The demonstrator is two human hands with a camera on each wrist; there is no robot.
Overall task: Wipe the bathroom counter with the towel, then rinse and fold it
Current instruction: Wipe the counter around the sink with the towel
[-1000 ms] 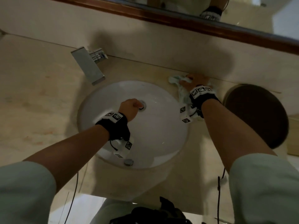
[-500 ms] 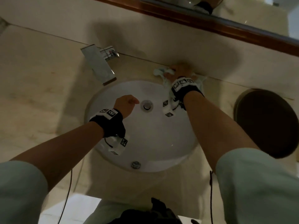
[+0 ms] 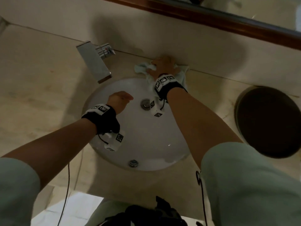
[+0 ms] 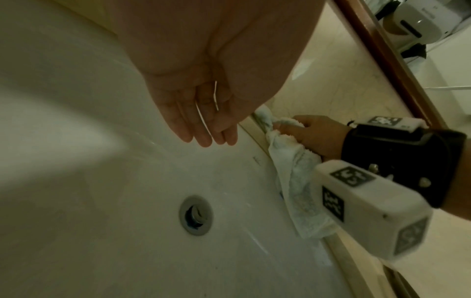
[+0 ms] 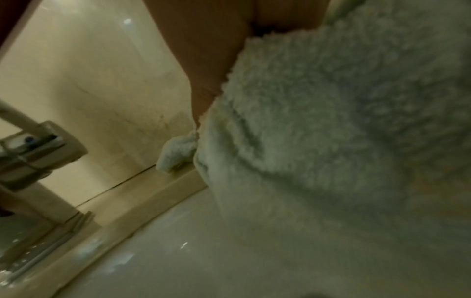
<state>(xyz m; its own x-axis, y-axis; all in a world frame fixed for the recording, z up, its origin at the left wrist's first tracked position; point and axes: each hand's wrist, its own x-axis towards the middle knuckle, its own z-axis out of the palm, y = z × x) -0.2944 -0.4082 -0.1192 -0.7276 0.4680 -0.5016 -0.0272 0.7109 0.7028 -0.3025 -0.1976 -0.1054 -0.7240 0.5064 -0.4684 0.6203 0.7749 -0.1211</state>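
A pale, bunched towel [image 3: 141,68] lies on the beige counter [image 3: 40,95], on the strip between the sink's back rim and the wall. My right hand [image 3: 162,66] sits on top of it and grips it, with folds bulging out between the fingers [image 4: 293,129]. One end of the towel [image 4: 295,181] hangs over the rim into the basin. The towel [image 5: 331,121] fills most of the right wrist view. Over the white sink [image 3: 146,144], left of the drain [image 3: 145,103], my left hand [image 3: 121,99] hovers. It holds nothing and its fingers [image 4: 203,129] are straight and relaxed.
A flat chrome faucet [image 3: 94,62] juts over the sink's back left rim, a short way left of the towel. A dark round object [image 3: 267,121] stands on the counter at the right. A wood-framed mirror [image 3: 211,15] runs along the wall above.
My right hand has slid the towel leftward along the back of the counter, from the sink's right side toward the faucet. The left hand stays over the basin, a little farther from the drain.
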